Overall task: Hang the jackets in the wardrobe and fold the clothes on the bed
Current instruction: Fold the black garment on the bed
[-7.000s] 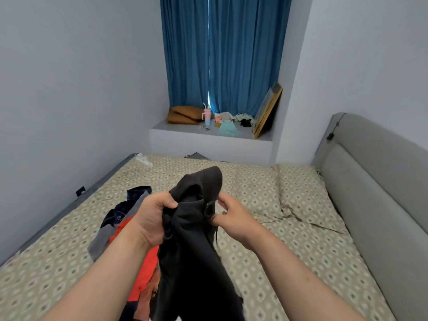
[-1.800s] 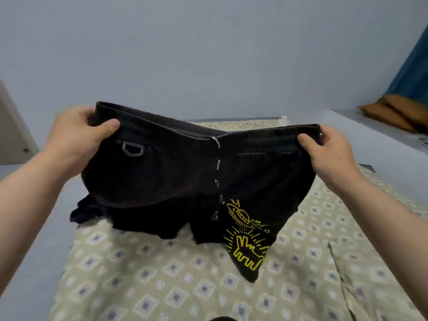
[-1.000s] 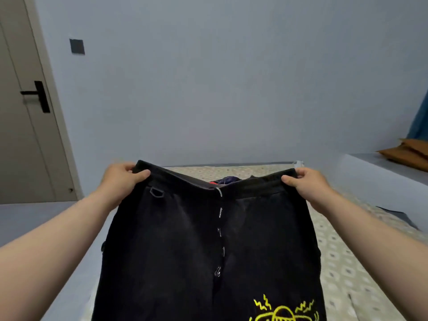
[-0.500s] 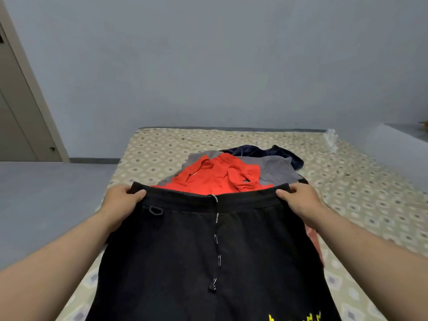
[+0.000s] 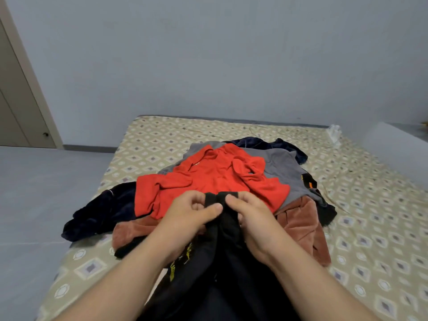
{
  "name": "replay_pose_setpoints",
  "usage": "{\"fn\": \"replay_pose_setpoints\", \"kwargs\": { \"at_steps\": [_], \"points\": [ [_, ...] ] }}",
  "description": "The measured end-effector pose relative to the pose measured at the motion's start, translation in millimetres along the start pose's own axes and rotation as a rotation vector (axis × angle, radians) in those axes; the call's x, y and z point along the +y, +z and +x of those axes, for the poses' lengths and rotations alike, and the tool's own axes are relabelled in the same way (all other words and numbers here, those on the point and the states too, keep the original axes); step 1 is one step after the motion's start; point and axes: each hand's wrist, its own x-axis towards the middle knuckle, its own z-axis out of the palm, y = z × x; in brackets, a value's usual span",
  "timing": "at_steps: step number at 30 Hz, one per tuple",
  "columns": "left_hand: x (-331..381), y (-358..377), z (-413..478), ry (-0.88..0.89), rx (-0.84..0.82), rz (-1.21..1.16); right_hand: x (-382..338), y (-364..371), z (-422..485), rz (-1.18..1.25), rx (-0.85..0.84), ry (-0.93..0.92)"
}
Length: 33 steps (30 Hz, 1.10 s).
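Black shorts [image 5: 222,262] with a yellow print hang folded lengthwise in front of me. My left hand [image 5: 187,218] and my right hand [image 5: 252,218] pinch the two ends of the waistband together, side by side. Just beyond them lies a pile of clothes on the bed [image 5: 370,228]: a red top [image 5: 208,181] on top, a grey garment [image 5: 284,165] under it, a dark navy fleece piece [image 5: 99,212] at the left and a rust-brown velvet piece [image 5: 301,225] at the right.
The patterned sheet shows bare around the pile, mostly at the right and far side. The bed's left edge drops to a grey floor [image 5: 46,193]. A door [image 5: 20,105] stands at the far left. A white ledge [image 5: 400,147] runs along the right.
My hands have come together from shoulder width, bringing the two ends of the waistband to meet, so the shorts are now folded in half lengthwise. My view has tilted down onto the pile.
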Motion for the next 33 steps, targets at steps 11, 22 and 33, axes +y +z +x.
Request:
{"fn": "replay_pose_setpoints", "kwargs": {
  "at_steps": [11,22,33],
  "points": [
    [-4.1,-19.8,-17.3,-0.184,-0.2,-0.379,-0.6,-6.3,-25.3,-0.185,0.064,-0.134],
    [48.1,-12.9,-51.9,-0.071,-0.167,-0.301,-96.5,-7.2,-91.5,0.096,-0.22,-0.328],
    [200.1,-30.6,-151.5,0.367,-0.065,-0.156,-213.1,6.3,-182.3,-0.244,0.001,-0.669]
  ]
}}
